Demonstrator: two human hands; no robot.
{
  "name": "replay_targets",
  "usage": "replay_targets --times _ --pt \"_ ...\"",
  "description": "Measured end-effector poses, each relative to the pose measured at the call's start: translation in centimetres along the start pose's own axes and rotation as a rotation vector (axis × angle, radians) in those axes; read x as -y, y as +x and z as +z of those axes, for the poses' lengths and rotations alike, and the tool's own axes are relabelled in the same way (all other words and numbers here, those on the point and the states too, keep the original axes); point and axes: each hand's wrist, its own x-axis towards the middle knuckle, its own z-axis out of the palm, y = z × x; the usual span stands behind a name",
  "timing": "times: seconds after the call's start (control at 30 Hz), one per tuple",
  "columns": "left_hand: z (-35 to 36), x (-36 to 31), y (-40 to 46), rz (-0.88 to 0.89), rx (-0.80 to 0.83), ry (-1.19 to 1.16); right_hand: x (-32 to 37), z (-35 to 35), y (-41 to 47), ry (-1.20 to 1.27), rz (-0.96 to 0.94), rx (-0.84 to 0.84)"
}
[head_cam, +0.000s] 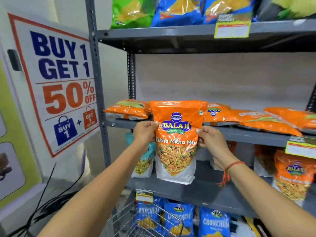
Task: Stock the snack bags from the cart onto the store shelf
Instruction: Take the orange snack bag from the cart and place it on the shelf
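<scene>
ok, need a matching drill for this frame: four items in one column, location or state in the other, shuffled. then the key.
Items
1. Tikha Mitha Mix bag
2. green snack bag
3. Crunchem bags
4. promo sign

Places or states
A. lowest visible shelf, behind the wire cart
B. leaning left of the shelf upright
C. held upright by left hand and right hand
D. top shelf, far left

Pairs: 1-C, 2-D, 3-A, 4-B
</scene>
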Motion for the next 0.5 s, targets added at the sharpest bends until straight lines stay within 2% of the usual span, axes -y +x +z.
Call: replay_targets --times 0.13,0.27,0.37,0.5 --pt "1.7 1.4 0.0 0.022 0.057 -0.004 -1.9 -1.6 0.1 0.04 0.038 -0.006" --pt "3.3 4.6 -0.5 -0.015 0.169 -0.009 -5.4 -3.6 -0.4 0.047 0.095 0.058" --pt "5.6 8.4 -0.4 -0.073 0.229 0.035 -9.7 -5.2 -0.5 -0.002 0.172 0.078" --pt "10.8 14.2 0.5 -0.11 0.231 0.124 -15.5 -8.3 0.3 -0.017 0.265 0.047"
